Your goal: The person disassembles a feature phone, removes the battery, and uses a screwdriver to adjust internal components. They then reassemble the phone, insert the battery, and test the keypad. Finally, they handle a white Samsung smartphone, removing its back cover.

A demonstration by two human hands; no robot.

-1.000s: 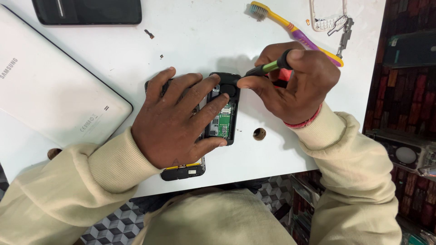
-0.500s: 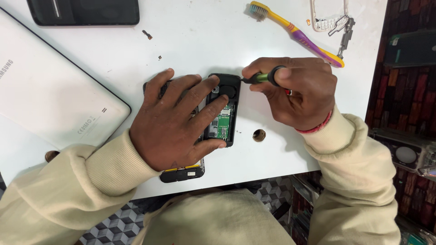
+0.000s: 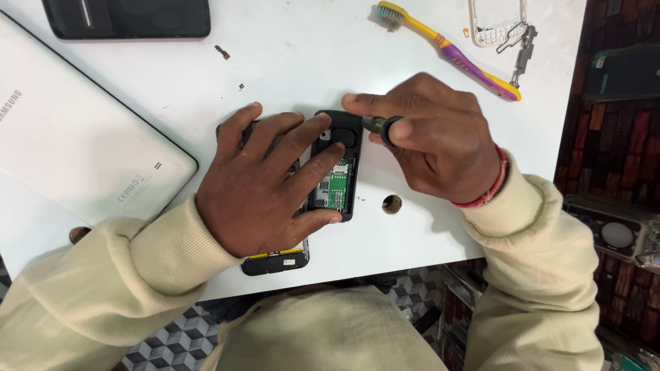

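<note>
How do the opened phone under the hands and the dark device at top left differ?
The opened phone shows a green circuit board; the dark device is closed and glossy. The left hand pins the phone while the right hand works a screwdriver at it; the device lies untouched. Both are black, flat on the white table.

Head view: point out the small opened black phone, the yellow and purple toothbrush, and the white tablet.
small opened black phone (image 3: 339,184), head view, on its exposed green circuit board.
yellow and purple toothbrush (image 3: 459,58), head view, on mid-handle.
white tablet (image 3: 75,144), head view, on its back panel.
</note>
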